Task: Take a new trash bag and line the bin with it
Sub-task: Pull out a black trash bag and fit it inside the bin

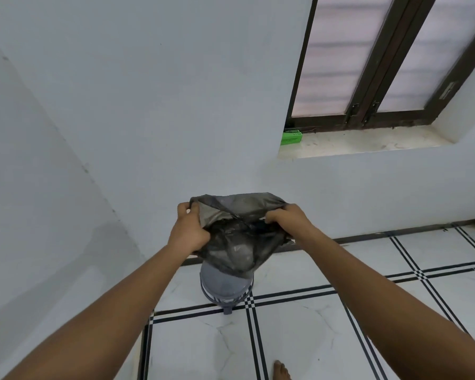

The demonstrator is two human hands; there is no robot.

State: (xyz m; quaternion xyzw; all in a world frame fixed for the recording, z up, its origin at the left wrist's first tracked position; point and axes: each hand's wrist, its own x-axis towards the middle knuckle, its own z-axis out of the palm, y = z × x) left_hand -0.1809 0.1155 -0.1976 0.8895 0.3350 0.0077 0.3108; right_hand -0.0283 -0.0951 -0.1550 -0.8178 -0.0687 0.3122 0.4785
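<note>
Bag held open above bin, frame centre.
My left hand (pixel 188 231) and right hand (pixel 284 219) each have fingers closed on the rim of the black trash bag (pixel 236 242), stretching its mouth; it hangs over the grey bin (pixel 225 287) on the tiled floor (pixel 299 338).

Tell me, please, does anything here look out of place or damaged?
Nothing stands out. Both hands, left hand and right hand, hold the dark trash bag open above the grey bin.

A green box (pixel 291 136) sits at the left end of the window sill (pixel 368 141), under a dark-framed window (pixel 379 64); a bare foot (pixel 281 370) rests on the tiled floor (pixel 327 338).
</note>
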